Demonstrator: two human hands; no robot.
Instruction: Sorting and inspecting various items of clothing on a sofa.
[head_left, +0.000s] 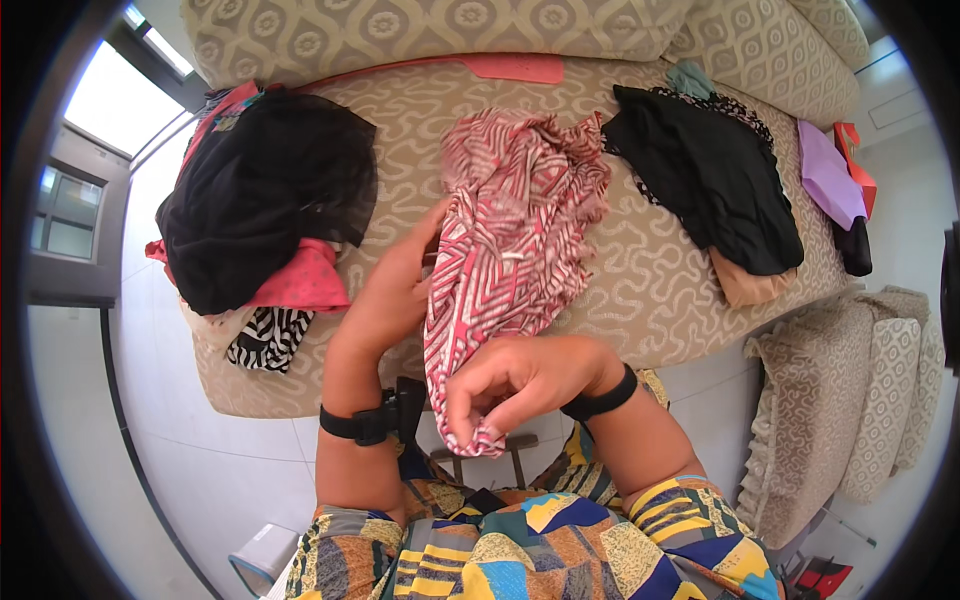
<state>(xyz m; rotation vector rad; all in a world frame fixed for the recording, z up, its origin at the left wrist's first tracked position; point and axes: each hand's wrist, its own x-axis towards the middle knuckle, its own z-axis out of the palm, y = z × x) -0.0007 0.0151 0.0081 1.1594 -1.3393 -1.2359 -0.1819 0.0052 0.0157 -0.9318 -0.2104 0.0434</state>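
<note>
A red and white chevron-striped cloth garment (517, 240) lies bunched across the middle of the patterned sofa seat (637, 300), its near end lifted off the front edge. My right hand (525, 382) pinches that near end between thumb and fingers, close to my body. At the garment's left side is my left hand (401, 277); its fingertips pass behind the cloth, so their grip is hidden. The far part of the garment is crumpled, with a frayed-looking right edge.
To the left is a clothes pile with black sheer fabric (255, 195), pink dotted cloth (304, 277) and zebra-striped cloth (270, 337). Black cloth (712, 180) tops another pile at right, near a lilac item (829, 172). A pink flat object (517, 67) rests by the backrest.
</note>
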